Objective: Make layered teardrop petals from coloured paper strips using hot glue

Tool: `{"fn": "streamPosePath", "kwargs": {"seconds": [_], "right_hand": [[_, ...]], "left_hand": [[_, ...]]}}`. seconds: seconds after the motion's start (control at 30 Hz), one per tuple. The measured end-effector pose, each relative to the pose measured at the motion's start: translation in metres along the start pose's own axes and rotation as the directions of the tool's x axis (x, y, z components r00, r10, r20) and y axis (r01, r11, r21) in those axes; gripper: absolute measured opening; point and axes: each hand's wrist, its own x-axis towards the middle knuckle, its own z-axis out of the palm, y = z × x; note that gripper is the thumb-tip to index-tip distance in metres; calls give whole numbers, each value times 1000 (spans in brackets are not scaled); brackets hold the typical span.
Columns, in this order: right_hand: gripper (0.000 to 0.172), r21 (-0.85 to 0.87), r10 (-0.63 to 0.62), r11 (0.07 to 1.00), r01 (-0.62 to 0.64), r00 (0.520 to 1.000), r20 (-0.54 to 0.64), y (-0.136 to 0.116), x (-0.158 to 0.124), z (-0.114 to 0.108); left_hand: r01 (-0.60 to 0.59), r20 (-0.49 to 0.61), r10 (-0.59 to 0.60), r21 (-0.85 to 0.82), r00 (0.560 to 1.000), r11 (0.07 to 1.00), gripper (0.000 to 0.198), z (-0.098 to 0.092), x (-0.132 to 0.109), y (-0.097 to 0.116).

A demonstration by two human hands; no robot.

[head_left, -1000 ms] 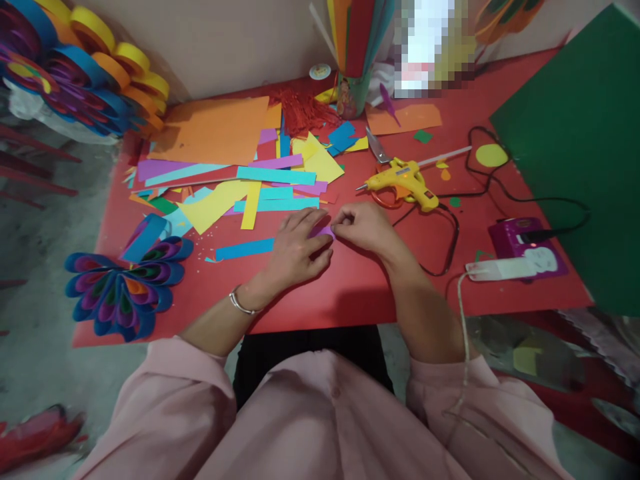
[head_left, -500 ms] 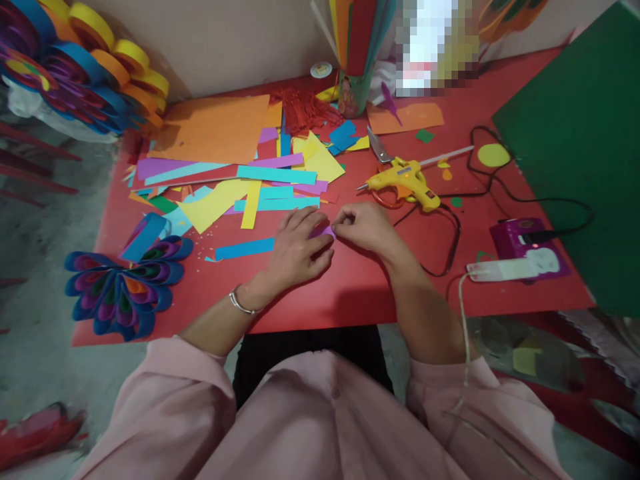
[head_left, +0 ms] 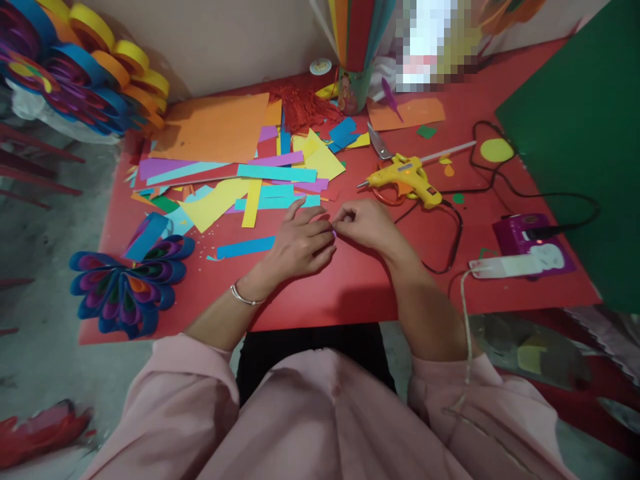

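My right hand pinches the end of a purple paper strip between thumb and fingertips. Over the rest of that strip lies my left hand, palm down with fingers stretched out, so most of the strip is hidden. Both hands meet just above the red table. A blue paper strip reaches out from beside my left hand. Right of my right hand rests a yellow hot glue gun with a glue stick in its back. Scissors lie partly under it.
A looped paper flower sits at the table's left edge. Coloured paper strips and an orange sheet lie behind my hands. At right are a purple power socket, black cord and green board.
My left fingers have slid over the purple strip, so less of it shows between my hands. Its index finger is lifted more. My right hand keeps its pinch.
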Motion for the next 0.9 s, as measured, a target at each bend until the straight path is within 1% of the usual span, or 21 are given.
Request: {"fn": "streamPosePath", "kwargs": {"seconds": [0.33, 0.43, 0.57, 0.63, 0.77, 0.83, 0.9], "right_hand": [[8, 3, -15, 1000, 15, 1000, 0, 1, 1, 1], [8, 66, -21, 998, 21, 1000, 1, 2, 1, 0], [7, 195, -18, 981, 21, 1000, -16, 5, 2, 0], [7, 240, -16, 970, 30, 998, -59, 6, 3, 2], [6, 271, 4, 962, 45, 984, -179, 6, 5, 8], [7, 282, 26, 959, 43, 971, -237, 6, 6, 11], [11, 257, 26, 965, 57, 951, -307, 5, 6, 13]], "left_hand": [[-2, 15, 2, -4, 1000, 1000, 15, -3, 1, 1], [-4, 15, 4, -3, 1000, 1000, 15, -2, 0, 1], [-17, 1, 17, 9, 1000, 1000, 15, -1, -1, -1], [-32, -12, 32, 16, 999, 999, 15, -1, -1, -1], [-54, -41, 55, 30, 998, 998, 15, -1, -1, -1], [-48, -30, 48, 29, 998, 998, 15, -2, -1, 0], [-46, -17, 47, 31, 999, 998, 15, -2, 0, -1]]}}
